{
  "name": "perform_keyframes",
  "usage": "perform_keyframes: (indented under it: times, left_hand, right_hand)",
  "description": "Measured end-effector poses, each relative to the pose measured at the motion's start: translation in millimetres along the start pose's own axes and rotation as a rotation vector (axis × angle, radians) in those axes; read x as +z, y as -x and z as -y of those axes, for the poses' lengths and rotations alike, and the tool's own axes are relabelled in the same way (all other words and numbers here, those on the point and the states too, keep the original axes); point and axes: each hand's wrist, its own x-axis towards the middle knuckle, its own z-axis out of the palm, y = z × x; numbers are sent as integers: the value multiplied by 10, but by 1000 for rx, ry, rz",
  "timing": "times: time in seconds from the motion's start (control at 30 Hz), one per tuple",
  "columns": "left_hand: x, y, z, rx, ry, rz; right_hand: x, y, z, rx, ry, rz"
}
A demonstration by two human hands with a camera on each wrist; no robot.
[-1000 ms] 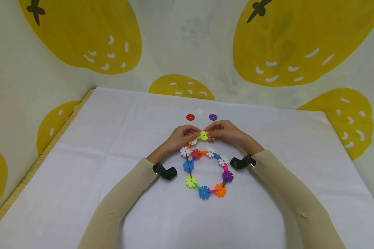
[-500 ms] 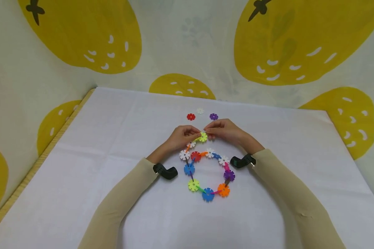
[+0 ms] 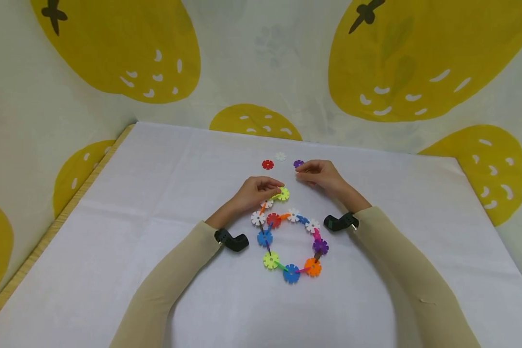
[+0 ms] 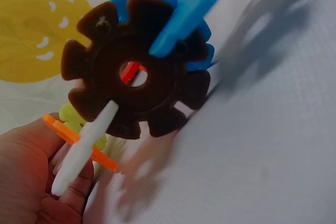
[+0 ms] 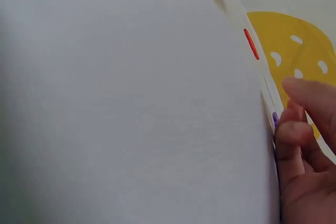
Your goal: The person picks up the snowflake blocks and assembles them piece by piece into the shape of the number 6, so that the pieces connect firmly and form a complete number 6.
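Note:
In the head view, my left hand [image 3: 254, 192] pinches a yellow-green snowflake disc [image 3: 283, 194] at the free upper end of a chain of linked discs. The chain curls into a ring on the table, with a blue disc [image 3: 291, 274] at its near side. A brown disc [image 4: 163, 90] of the chain looms large in the left wrist view, partly hiding the left hand. My right hand [image 3: 323, 176] hovers right beside a loose purple disc [image 3: 297, 164], partly covering it. Its thumb and fingers stand apart, with nothing between them in the right wrist view.
A loose red disc [image 3: 267, 165] and a loose white disc [image 3: 280, 156] lie left of the purple one, toward the far table edge. White cloth [image 3: 191, 290] covers the table. Behind it hangs a curtain [image 3: 261, 72] with yellow fruit prints.
My right hand has let go of the yellow-green disc and moved away and to the right, reaching the purple disc. The chain has shifted slightly toward me; the left hand keeps its pinch.

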Motion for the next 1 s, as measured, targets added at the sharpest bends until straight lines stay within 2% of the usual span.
perform_keyframes:
  times: [0.13,0.43,0.57,0.7,0.87,1.0]
  left_hand:
    - [9,-1,6,-9,0,9]
    - [20,5,-37,-26,-2,39]
    - [13,0,-36,-20,-5,53]
    - [7,-5,-24,-1,-7,60]
    - [18,-9,-7,11,-5,55]
    - [38,-12,2,5,-20,40]
  right_hand:
    - [-22,-59,-27,31,31,-94]
    - [-13,-182,-18,100,73,-199]
    - [-25,-206,0,145,122,-182]
    - [-35,-184,19,146,142,-171]
    - [-46,-138,16,127,74,-170]
    - [-57,-98,4,97,35,-139]
